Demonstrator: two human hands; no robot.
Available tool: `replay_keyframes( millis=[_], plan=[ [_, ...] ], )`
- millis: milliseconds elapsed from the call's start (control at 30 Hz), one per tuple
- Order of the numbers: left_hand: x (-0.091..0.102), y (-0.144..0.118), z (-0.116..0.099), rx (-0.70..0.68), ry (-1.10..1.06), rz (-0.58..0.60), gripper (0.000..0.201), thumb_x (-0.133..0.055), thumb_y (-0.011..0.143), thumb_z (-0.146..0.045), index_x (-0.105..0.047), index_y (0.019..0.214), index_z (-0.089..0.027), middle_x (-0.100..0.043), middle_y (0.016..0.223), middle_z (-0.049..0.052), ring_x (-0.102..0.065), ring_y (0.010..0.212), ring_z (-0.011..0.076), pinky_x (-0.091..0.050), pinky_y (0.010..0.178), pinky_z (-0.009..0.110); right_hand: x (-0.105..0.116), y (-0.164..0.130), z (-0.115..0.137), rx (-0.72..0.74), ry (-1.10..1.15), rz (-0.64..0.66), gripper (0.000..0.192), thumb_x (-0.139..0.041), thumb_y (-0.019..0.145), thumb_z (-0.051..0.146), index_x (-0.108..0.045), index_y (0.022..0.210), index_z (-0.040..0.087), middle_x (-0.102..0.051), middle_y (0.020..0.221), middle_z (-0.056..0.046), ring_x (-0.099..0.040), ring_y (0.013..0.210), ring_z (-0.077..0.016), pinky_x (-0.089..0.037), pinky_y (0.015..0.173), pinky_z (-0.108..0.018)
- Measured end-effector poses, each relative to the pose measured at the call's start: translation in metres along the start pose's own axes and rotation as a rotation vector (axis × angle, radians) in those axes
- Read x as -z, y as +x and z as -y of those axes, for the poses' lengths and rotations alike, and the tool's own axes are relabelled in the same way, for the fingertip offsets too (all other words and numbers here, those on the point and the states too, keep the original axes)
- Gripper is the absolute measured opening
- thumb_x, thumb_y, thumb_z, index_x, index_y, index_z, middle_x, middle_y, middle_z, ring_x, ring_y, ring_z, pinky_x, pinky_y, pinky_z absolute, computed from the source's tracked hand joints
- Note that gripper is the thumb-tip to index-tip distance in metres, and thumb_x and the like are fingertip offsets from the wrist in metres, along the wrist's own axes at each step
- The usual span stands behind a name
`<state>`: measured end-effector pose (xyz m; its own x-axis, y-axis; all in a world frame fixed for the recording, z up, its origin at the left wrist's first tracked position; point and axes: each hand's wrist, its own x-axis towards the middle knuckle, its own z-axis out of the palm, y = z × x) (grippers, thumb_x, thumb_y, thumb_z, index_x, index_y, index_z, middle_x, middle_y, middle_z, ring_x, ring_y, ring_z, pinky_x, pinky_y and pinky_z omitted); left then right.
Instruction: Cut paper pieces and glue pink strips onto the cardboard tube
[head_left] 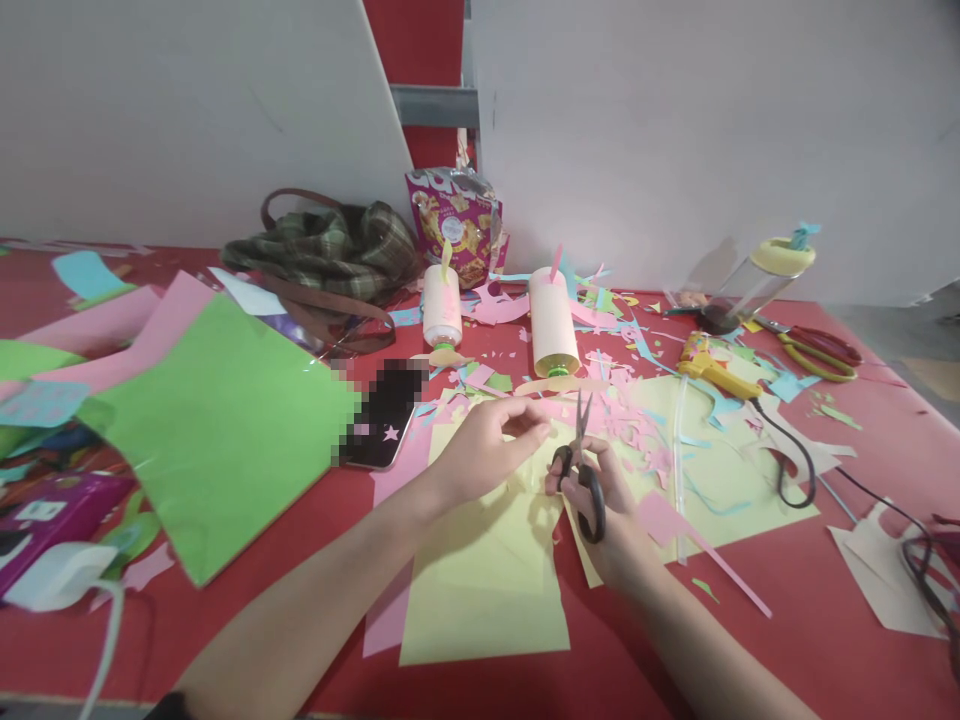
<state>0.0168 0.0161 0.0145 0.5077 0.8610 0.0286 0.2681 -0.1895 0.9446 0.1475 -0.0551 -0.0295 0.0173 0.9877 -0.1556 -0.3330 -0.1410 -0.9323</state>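
My right hand (pixel 611 490) grips a pair of scissors (pixel 591 495) by its black handles. The blades point away from me and stand slightly apart. To the left, my left hand (pixel 491 445) is curled, thumb and fingertips close together; whatever sits between them is hidden or too small to name. Beneath both hands lies a yellow paper sheet (pixel 487 610), over a pink sheet (pixel 386 610). Just beyond the hands, two paper-wrapped cylinders, a larger one (pixel 553 318) and a smaller one (pixel 442 310), stand with green necks downward and paper tabs on top.
Green paper (pixel 240 430) and a phone (pixel 382 420) lie left. On the right are a yellow glue gun (pixel 716 370), a glue stick (pixel 680 470), pliers or shears (pixel 817 350) and a clear cylinder (pixel 754 290). A snack bag (pixel 457 225) and plaid cloth bag (pixel 337 245) stand behind paper scraps.
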Motion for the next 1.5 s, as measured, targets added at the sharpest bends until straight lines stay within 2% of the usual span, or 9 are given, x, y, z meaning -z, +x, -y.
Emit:
replay_keyframes(
  millis=[167, 400, 500, 667, 833, 1133, 1267, 1367, 1500],
  plan=[
    [-0.002, -0.003, -0.001, 0.025, -0.071, -0.093, 0.014, -0.042, 0.077, -0.026, -0.051, 0.073, -0.016, -0.053, 0.072, 0.000, -0.049, 0.064, 0.0083, -0.041, 0.061, 0.022, 0.000, -0.004, -0.002, 0.036, -0.046, 0.143, 0.020, -0.050, 0.076, 0.031, -0.038, 0.091, 0.026, -0.045, 0.079, 0.001, -0.045, 0.070, -0.0126, -0.036, 0.066, -0.027],
    [-0.005, -0.004, -0.001, 0.021, -0.039, -0.098, 0.014, -0.041, 0.076, -0.024, -0.050, 0.068, -0.016, -0.053, 0.071, -0.001, -0.049, 0.065, 0.0086, -0.040, 0.061, 0.022, 0.001, -0.004, -0.002, 0.042, -0.089, 0.176, 0.023, -0.049, 0.076, 0.035, -0.036, 0.094, 0.026, -0.043, 0.082, 0.000, -0.046, 0.077, -0.0140, -0.034, 0.068, -0.027],
    [-0.006, -0.003, 0.003, 0.032, 0.047, -0.017, 0.015, -0.040, 0.076, -0.023, -0.051, 0.068, -0.016, -0.054, 0.069, -0.001, -0.050, 0.065, 0.0092, -0.040, 0.061, 0.022, 0.000, -0.002, -0.002, 0.053, -0.060, 0.127, 0.024, -0.052, 0.074, 0.033, -0.037, 0.090, 0.025, -0.043, 0.079, 0.001, -0.046, 0.071, -0.0124, -0.036, 0.064, -0.026],
    [-0.011, -0.004, 0.008, 0.088, 0.176, 0.185, 0.014, -0.042, 0.073, -0.025, -0.053, 0.068, -0.017, -0.056, 0.067, -0.001, -0.050, 0.061, 0.0104, -0.038, 0.057, 0.022, 0.000, 0.003, -0.004, 0.078, -0.043, -0.097, 0.033, -0.064, 0.064, 0.024, -0.038, 0.084, 0.026, -0.044, 0.075, 0.005, -0.044, 0.063, -0.0092, -0.036, 0.056, -0.021],
    [-0.012, -0.006, 0.007, 0.115, 0.244, 0.210, 0.015, -0.040, 0.072, -0.024, -0.052, 0.068, -0.017, -0.056, 0.067, -0.001, -0.049, 0.060, 0.0106, -0.036, 0.054, 0.022, 0.003, 0.006, -0.007, 0.079, -0.005, -0.162, 0.033, -0.066, 0.062, 0.022, -0.040, 0.082, 0.026, -0.048, 0.076, 0.005, -0.047, 0.062, -0.0083, -0.038, 0.057, -0.021],
    [-0.009, -0.007, 0.007, 0.077, 0.273, 0.269, 0.018, -0.038, 0.075, -0.026, -0.052, 0.068, -0.017, -0.056, 0.068, -0.001, -0.048, 0.061, 0.0100, -0.034, 0.053, 0.021, 0.006, 0.009, -0.007, 0.074, -0.010, -0.163, 0.033, -0.065, 0.062, 0.021, -0.040, 0.083, 0.025, -0.049, 0.071, 0.006, -0.050, 0.062, -0.0091, -0.039, 0.056, -0.021],
    [-0.004, -0.004, 0.011, 0.048, 0.299, 0.209, 0.016, -0.039, 0.073, -0.024, -0.052, 0.066, -0.018, -0.056, 0.067, -0.002, -0.050, 0.061, 0.0104, -0.036, 0.054, 0.021, 0.006, 0.008, -0.008, 0.051, -0.088, -0.164, 0.030, -0.062, 0.064, 0.021, -0.040, 0.084, 0.025, -0.049, 0.071, 0.006, -0.047, 0.059, -0.0083, -0.036, 0.052, -0.020],
    [0.008, 0.001, 0.018, 0.042, 0.302, 0.093, 0.015, -0.042, 0.070, -0.024, -0.054, 0.064, -0.017, -0.058, 0.067, -0.001, -0.052, 0.062, 0.0111, -0.038, 0.057, 0.022, 0.005, 0.009, -0.009, 0.062, -0.176, -0.140, 0.031, -0.061, 0.062, 0.018, -0.040, 0.084, 0.025, -0.046, 0.072, 0.006, -0.047, 0.060, -0.0081, -0.038, 0.054, -0.020],
    [0.029, 0.001, 0.033, 0.122, 0.278, -0.055, 0.014, -0.047, 0.065, -0.026, -0.054, 0.059, -0.016, -0.060, 0.064, 0.000, -0.056, 0.062, 0.0130, -0.041, 0.059, 0.023, 0.009, 0.012, -0.014, 0.134, -0.377, -0.160, 0.031, -0.059, 0.062, 0.019, -0.039, 0.085, 0.025, -0.041, 0.073, 0.004, -0.047, 0.064, -0.0104, -0.041, 0.060, -0.025]
  ],
)
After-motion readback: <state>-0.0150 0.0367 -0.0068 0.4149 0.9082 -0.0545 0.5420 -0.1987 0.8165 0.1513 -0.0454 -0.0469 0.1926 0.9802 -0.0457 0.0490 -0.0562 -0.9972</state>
